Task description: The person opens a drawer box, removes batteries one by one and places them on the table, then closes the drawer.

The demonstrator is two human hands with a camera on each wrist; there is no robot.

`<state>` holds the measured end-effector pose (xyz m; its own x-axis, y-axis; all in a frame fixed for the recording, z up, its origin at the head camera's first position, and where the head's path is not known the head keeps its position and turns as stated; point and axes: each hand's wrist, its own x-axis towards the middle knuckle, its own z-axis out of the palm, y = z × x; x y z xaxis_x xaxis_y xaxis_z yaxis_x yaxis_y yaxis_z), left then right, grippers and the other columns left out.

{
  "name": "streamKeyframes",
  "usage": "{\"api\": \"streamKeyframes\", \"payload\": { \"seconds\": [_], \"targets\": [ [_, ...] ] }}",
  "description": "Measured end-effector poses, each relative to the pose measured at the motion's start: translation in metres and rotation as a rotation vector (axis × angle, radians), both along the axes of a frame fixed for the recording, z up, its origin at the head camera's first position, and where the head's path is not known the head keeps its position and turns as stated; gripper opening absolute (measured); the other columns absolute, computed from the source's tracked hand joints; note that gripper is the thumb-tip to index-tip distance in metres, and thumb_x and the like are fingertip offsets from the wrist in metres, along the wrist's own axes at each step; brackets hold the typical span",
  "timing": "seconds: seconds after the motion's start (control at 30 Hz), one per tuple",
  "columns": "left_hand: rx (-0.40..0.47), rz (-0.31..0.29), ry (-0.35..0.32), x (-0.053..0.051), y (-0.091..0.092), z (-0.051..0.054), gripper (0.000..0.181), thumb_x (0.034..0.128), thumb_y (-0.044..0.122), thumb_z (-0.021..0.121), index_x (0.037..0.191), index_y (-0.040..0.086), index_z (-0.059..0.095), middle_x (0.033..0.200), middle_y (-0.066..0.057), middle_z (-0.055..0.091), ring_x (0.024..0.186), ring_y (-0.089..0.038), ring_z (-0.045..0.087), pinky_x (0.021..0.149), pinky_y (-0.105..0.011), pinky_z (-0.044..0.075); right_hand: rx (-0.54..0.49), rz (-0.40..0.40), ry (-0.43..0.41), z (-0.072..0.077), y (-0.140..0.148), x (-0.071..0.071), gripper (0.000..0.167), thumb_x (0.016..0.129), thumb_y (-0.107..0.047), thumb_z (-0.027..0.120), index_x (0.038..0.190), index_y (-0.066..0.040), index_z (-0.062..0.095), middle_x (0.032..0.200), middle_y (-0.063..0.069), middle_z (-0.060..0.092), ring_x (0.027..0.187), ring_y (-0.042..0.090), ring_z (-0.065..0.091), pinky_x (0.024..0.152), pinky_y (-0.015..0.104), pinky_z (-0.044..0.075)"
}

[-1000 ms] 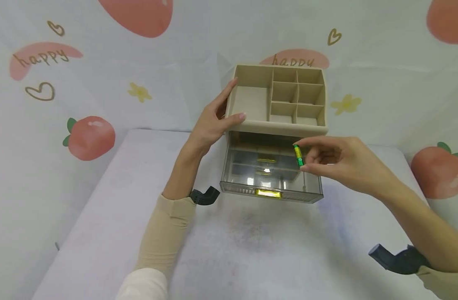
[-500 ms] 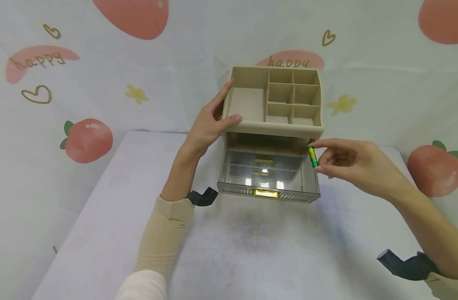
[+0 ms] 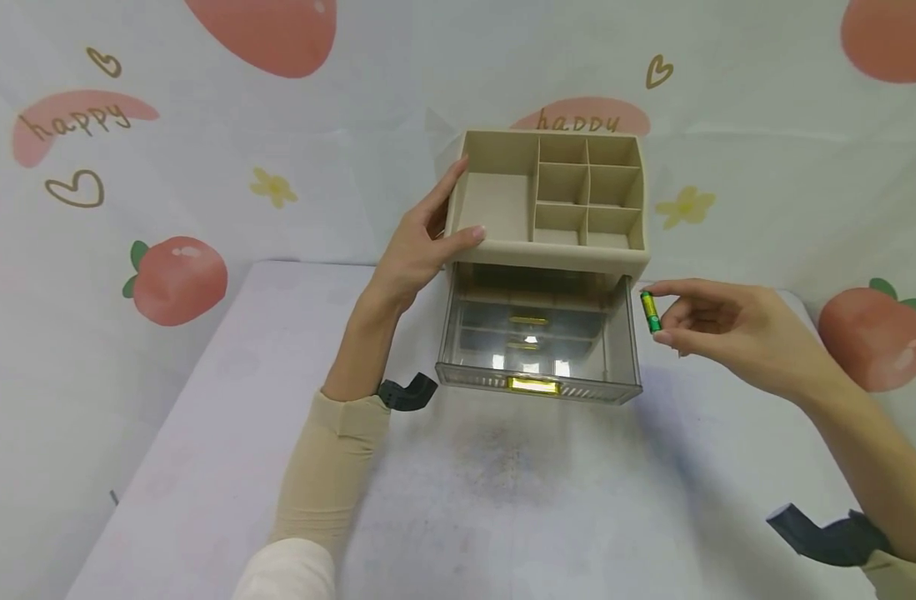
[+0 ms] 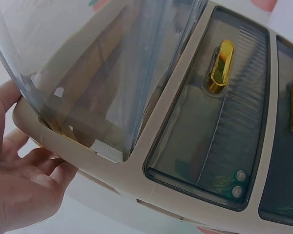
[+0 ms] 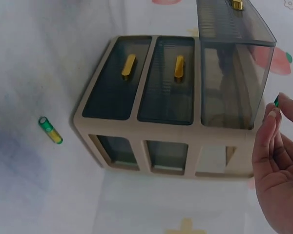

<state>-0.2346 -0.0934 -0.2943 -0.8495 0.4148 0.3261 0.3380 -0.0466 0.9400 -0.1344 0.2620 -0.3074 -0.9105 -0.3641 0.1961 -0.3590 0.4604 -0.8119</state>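
Observation:
My right hand [image 3: 735,333] pinches a green-and-yellow battery [image 3: 650,312] between thumb and forefinger, just right of the pulled-out drawer. Only a sliver of this battery [image 5: 277,101] shows in the right wrist view. The smoky clear top drawer [image 3: 536,385] sticks out of a beige desk organizer [image 3: 551,257]. At the organizer's left side, my left hand [image 3: 416,250] grips it, thumb on the top front rim and fingers along the side. In the left wrist view, two round metal ends with green around them [image 4: 238,183] show through the middle drawer front.
A second green-and-yellow battery [image 5: 50,130] lies on the table [image 3: 458,492] in the right wrist view. Gold handles [image 5: 179,67] mark the two lower drawers, which are pushed in. Divided compartments [image 3: 588,192] form the organizer's top. A fruit-patterned cloth [image 3: 337,125] hangs behind.
My right hand has moved right with the battery, from above the open drawer to outside its right wall. My left hand keeps its grip on the organizer.

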Motion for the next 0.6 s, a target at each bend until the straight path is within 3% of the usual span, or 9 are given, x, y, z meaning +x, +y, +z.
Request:
{"api": "streamKeyframes", "payload": {
  "seconds": [0.37, 0.6],
  "targets": [
    [0.008, -0.003, -0.007, 0.0, 0.0, 0.0, 0.079, 0.0937, -0.001, 0.063, 0.159, 0.012, 0.02, 0.165, -0.001, 0.017, 0.149, -0.023, 0.022, 0.116, -0.039, 0.028, -0.044, -0.023, -0.007, -0.022, 0.018, -0.001, 0.047, 0.082, 0.014, 0.071, 0.126, -0.002, 0.064, 0.078, 0.003, 0.067, 0.064, 0.013, 0.061, 0.055, 0.024, 0.045],
    [0.014, -0.005, 0.004, 0.0, 0.0, 0.0, 0.079, 0.0936, 0.0, 0.063, 0.159, 0.011, 0.021, 0.164, 0.0, 0.018, 0.15, -0.02, 0.02, 0.118, -0.037, 0.025, -0.04, -0.088, -0.031, -0.041, 0.03, 0.0, 0.046, 0.085, 0.013, 0.069, 0.128, -0.003, 0.063, 0.079, 0.003, 0.068, 0.065, 0.013, 0.063, 0.06, 0.02, 0.046]
  ]
}}
